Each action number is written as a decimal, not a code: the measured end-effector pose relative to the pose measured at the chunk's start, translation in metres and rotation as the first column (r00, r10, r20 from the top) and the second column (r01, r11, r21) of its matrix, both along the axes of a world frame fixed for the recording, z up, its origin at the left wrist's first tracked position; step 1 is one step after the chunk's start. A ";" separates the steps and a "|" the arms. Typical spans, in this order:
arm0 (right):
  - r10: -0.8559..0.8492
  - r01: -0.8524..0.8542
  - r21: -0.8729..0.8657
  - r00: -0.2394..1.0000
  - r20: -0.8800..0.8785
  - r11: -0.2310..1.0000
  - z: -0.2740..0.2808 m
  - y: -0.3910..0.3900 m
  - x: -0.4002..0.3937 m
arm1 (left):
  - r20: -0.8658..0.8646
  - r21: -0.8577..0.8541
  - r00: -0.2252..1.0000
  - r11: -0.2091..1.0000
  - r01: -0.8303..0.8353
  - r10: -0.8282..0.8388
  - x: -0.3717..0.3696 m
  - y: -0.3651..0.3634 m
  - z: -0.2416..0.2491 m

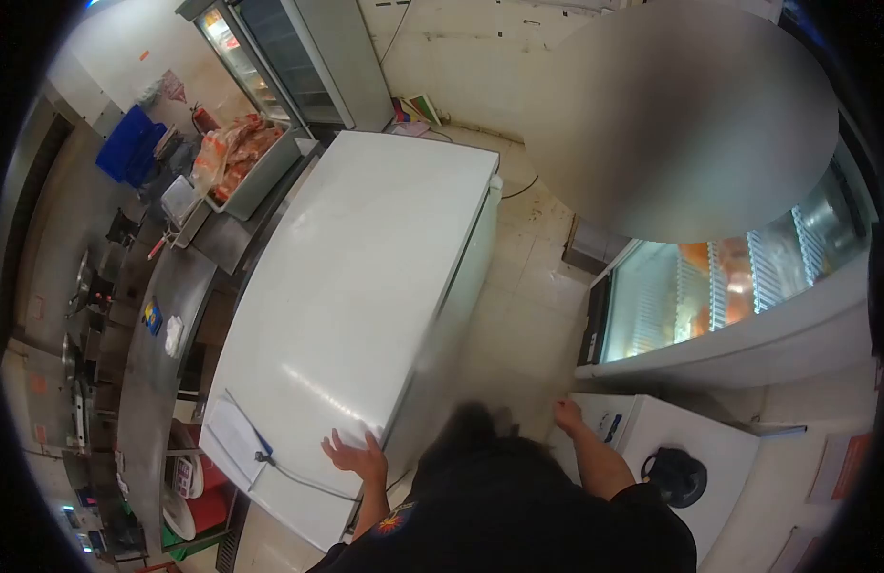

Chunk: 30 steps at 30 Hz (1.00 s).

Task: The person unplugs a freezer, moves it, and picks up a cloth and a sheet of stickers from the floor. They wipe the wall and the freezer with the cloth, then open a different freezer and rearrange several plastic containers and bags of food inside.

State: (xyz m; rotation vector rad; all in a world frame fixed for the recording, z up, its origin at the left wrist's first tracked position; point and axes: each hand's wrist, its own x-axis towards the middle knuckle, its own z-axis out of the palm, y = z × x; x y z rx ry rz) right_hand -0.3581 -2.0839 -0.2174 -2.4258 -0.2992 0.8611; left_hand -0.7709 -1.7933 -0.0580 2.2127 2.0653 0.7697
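Observation:
My left hand (354, 456) is held with its fingers spread over the near right part of a white chest freezer's lid (337, 248). Nothing is in it. On the lid's near left corner, papers (234, 437) lie beside a grey cable (304, 480) that runs toward my left forearm. Off to the right, my right hand (567, 414) is curled into a loose fist, with nothing seen in it. It is beside the edge of a low white appliance (685, 444), which has a round black object (675, 477) on top.
A grey tub (261, 177) of bagged reddish meat stands on the steel counter (179, 306) at left. Glass-door fridges stand at the back left (280, 62) and right (719, 282). A tiled floor strip (523, 306) runs between the freezer and right side. A blurred patch covers the upper right.

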 end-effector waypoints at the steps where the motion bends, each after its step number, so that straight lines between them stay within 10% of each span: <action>1: -0.001 0.001 -0.007 1.000 0.004 1.000 -0.001 0.006 0.012 | 0.005 0.002 1.000 1.000 -0.003 0.003 0.016 0.008 0.001; 6: 0.127 -0.146 -0.074 0.969 -0.212 0.987 0.043 0.057 0.082 | 0.016 0.015 0.999 0.999 -0.040 0.040 0.108 0.071 -0.001; 13: 0.307 -0.302 -0.081 0.949 0.069 0.950 -0.009 0.041 0.200 | 0.075 0.124 0.992 0.988 0.089 -0.099 0.287 0.221 -0.014; 15: 0.721 -0.723 -0.366 0.671 -0.173 0.585 -0.027 0.025 0.240 | 0.172 0.105 0.977 0.988 0.112 -0.129 0.353 0.266 0.004; 17: 0.622 -0.621 -0.094 0.742 0.253 0.779 -0.027 -0.001 0.257 | 0.183 0.140 0.959 0.971 0.192 -0.215 0.416 0.314 0.009; 18: 0.055 0.025 0.307 0.967 -0.250 0.951 -0.026 -0.002 0.271 | 0.207 0.109 0.946 0.967 0.231 -0.249 0.448 0.336 0.014; 19: -0.328 0.739 0.233 0.527 -0.784 0.632 -0.024 -0.002 0.280 | 0.192 0.170 0.920 0.935 0.312 -0.342 0.477 0.359 0.014; 20: -0.403 0.578 0.287 0.774 -0.488 0.764 0.009 0.025 0.276 | 0.360 0.276 0.820 0.890 0.363 -0.446 0.511 0.387 0.003; 22: -0.325 0.368 0.103 0.898 -0.296 0.924 0.034 0.055 0.293 | 0.176 0.135 0.890 0.906 0.401 -0.420 0.563 0.428 0.015; 30: 0.143 -0.145 -0.015 0.986 -0.092 0.989 -0.008 0.099 0.408 | 0.317 0.093 0.872 0.927 0.363 -0.373 0.734 0.561 0.025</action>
